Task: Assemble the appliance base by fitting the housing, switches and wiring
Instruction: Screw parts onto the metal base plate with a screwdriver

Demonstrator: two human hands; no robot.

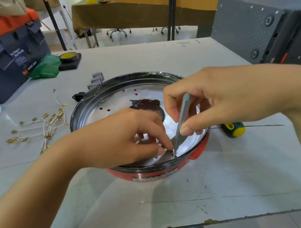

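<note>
A round red appliance base (154, 173) with a black rim and a shiny metal inner plate (116, 99) sits in the middle of the table. My right hand (211, 101) grips a slim grey screwdriver (182, 115), its tip down at a small screw (174, 151) near the plate's front edge. My left hand (129, 136) reaches into the base, and its fingertips pinch that screw beside the tip. White wires with brass terminals (46, 124) lie to the left. Grey switches (95, 81) and a black power socket (78, 97) sit behind the base.
A blue and orange toolbox (2, 53) stands at the back left, with a green bag (46, 67) and a roll of black tape (67, 58) beside it. A grey machine (261, 30) fills the back right. A green and yellow screwdriver handle (233, 129) lies right of the base.
</note>
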